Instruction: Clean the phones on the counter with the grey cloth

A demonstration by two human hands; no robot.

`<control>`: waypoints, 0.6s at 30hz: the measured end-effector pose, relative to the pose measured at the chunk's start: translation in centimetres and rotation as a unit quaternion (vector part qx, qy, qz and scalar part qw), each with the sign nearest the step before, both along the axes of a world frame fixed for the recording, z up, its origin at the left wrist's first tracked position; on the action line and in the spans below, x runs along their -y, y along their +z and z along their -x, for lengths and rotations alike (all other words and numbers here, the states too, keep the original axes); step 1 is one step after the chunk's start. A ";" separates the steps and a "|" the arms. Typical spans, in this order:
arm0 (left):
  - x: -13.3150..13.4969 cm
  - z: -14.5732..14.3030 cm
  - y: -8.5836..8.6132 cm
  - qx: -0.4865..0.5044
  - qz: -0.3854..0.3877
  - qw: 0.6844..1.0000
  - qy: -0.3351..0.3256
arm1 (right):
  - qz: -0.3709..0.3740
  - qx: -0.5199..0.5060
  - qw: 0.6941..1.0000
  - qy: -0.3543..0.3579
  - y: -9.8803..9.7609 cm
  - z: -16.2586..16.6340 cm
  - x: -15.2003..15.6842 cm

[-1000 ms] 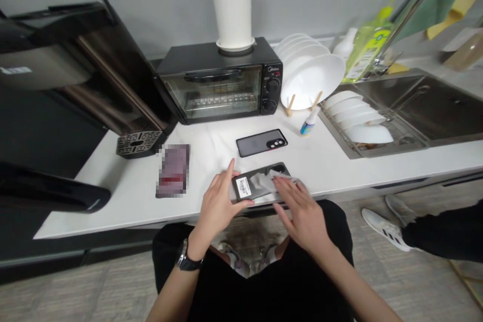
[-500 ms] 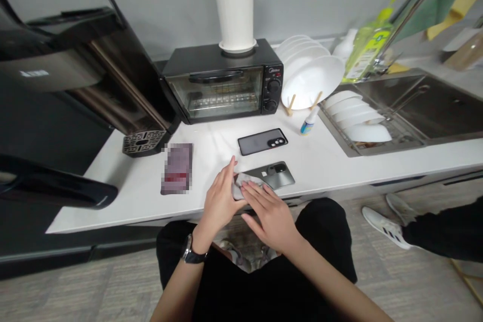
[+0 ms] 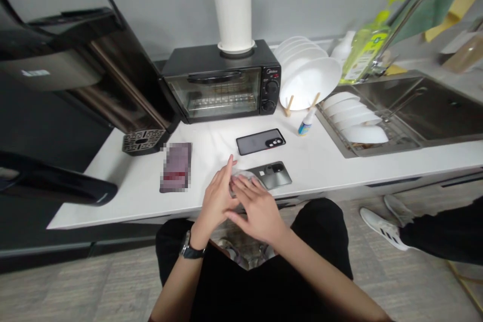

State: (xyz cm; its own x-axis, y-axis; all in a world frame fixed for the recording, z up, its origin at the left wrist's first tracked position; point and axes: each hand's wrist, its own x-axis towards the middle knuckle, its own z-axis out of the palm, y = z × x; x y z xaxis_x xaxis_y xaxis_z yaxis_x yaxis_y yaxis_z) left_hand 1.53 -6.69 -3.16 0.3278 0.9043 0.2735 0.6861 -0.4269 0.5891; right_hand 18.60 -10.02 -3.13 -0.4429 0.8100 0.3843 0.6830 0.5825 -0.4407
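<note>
A dark grey phone (image 3: 277, 178) lies back up near the counter's front edge, camera bump toward the right. Over its left part is a light grey cloth (image 3: 243, 174), mostly hidden by my fingers. My right hand (image 3: 258, 209) presses the cloth onto the phone with fingers together and thumb apart. At the phone's left end, my left hand (image 3: 217, 201) steadies it edge-on, its fingers pointing away from me. Just behind the phone rests a translucent phone case (image 3: 258, 142) with a black rim. A small spray bottle (image 3: 305, 123) stands to the right of the case.
A purple blurred item (image 3: 176, 167) lies on the left of the counter (image 3: 139, 196). Behind are a toaster oven (image 3: 222, 85), a drink machine (image 3: 113, 70) and racked plates (image 3: 309, 83). The sink (image 3: 433, 105) is at right. Another person's shoe (image 3: 383, 229) shows below.
My right hand and the cloth have slid left along the phone, toward my left hand. More of the phone's back now shows. The view has shifted slightly.
</note>
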 end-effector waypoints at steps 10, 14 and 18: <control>0.2 0.0 0.8 -0.003 0.019 1.000 0.001 | -0.037 0.062 0.988 -0.133 -1.6 -8.9 2.0; 0.0 0.0 0.7 -0.009 0.015 1.000 0.003 | -0.044 0.050 0.979 -0.194 -1.4 -8.9 -1.0; -0.1 0.1 0.5 -0.008 0.005 1.000 -0.007 | -0.020 0.028 0.993 -0.114 -0.6 -3.1 -2.1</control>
